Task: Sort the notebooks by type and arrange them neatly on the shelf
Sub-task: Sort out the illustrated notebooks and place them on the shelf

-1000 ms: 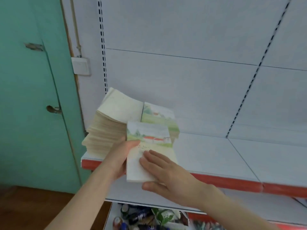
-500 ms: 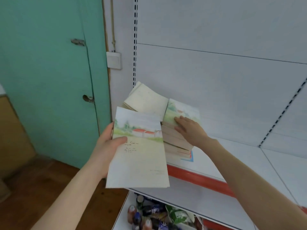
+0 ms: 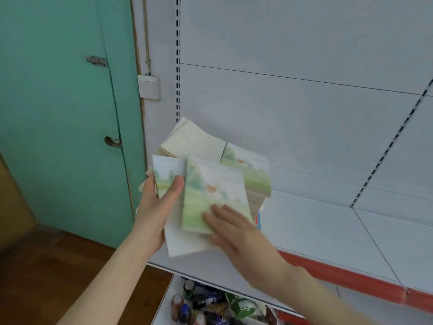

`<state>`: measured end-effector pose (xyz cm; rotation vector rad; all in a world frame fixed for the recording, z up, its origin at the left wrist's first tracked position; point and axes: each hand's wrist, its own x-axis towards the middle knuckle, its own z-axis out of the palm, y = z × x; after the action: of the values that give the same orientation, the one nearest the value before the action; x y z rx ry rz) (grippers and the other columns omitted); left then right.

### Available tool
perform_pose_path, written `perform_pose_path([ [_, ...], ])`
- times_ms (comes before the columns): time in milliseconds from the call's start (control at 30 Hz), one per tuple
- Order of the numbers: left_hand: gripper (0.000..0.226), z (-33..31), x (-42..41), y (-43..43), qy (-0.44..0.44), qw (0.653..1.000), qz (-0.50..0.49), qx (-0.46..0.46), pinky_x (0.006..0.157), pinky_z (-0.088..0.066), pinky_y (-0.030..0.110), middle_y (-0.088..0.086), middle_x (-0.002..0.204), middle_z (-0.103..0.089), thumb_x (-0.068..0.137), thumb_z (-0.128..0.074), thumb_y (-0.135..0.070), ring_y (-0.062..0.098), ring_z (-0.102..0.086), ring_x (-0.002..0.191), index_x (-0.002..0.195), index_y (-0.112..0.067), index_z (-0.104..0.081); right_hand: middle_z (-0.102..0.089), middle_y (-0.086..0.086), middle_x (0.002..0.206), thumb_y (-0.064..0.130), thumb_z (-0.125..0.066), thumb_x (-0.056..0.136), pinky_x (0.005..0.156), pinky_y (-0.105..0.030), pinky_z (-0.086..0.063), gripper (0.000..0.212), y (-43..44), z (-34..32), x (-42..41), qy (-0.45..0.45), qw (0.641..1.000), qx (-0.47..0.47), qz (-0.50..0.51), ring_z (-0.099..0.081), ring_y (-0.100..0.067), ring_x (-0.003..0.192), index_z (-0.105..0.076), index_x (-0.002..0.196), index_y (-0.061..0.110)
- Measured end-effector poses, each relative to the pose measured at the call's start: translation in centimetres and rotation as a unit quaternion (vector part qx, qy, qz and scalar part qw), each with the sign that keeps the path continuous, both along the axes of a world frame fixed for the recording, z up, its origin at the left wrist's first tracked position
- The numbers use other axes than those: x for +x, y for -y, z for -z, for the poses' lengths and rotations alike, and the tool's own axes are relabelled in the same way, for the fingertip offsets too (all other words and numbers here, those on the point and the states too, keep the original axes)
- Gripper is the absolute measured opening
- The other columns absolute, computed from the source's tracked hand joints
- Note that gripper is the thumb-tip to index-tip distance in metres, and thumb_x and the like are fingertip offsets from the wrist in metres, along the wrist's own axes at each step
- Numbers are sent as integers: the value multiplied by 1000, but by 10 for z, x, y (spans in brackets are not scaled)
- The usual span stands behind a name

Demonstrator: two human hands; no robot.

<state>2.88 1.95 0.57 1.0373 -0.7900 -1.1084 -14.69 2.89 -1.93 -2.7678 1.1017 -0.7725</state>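
Both hands meet near the middle of the view. The left hand point(image 3: 155, 207) grips the first notebook point(image 3: 187, 245) by its left edge, thumb curled over the cover. The right hand point(image 3: 232, 231) lies with straight fingers flat on a second notebook point(image 3: 215, 195), pressing it onto the first, slightly askew. Half a second ago the left hand held one notebook alone while the right hand was out on the landscape stack point(image 3: 254, 172); a matching copy has now come across to join it. This looks like gathering one type into a hand-held batch, so sorting is under way and neat arranging is still to come. Below, at six o'clock, bottles point(image 3: 199, 306) crowd a lower level. Beyond the hands, the shelf point(image 3: 328, 231) runs out toward three o'clock. At twelve o'clock from the hands, the landscape stack stands touching the cream stack point(image 3: 192, 141) to its left. A green door point(image 3: 58, 113) fills nine o'clock.
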Motion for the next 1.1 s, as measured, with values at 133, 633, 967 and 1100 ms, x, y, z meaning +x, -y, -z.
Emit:
perform_pose_path([
  [133, 60, 4, 0, 2, 39, 999, 5, 3, 51, -54, 26, -1, 104, -68, 76, -70, -1, 12, -70, 80, 126, -23, -46, -54, -9, 133, 42, -27, 98, 105, -32, -40, 47, 4, 4, 7, -19, 996, 41, -72, -45, -21, 127, -52, 129, 17],
  [633, 67, 8, 24, -16, 86, 995, -48, 5, 60, -49, 30, -14, 101, -63, 83, -60, 3, 12, -64, 89, 132, -37, -39, -23, 1, 154, 34, -34, 100, 114, -30, -16, 45, 138, -7, -36, -63, 970, 143, 184, -21, -17, 141, -32, 144, 23],
  [967, 62, 16, 17, -12, 37, 999, -14, -15, 56, -56, 29, -8, 113, -63, 88, -57, -4, 15, -65, 94, 135, -40, -37, -60, 8, 100, 21, -40, 99, 73, 0, -36, 35, 68, -27, -27, 293, 936, 146, 129, -51, -2, 87, -53, 131, 17],
  [1100, 57, 13, 13, -14, -6, 1000, -4, -26, 72, -56, 45, -2, 117, -63, 80, -65, -25, 23, -65, 100, 132, -35, -41, -30, 18, 140, 48, -26, 94, 112, -17, -16, 48, 10, 0, 1, 112, 988, 98, 29, -23, 0, 134, -30, 139, 30],
])
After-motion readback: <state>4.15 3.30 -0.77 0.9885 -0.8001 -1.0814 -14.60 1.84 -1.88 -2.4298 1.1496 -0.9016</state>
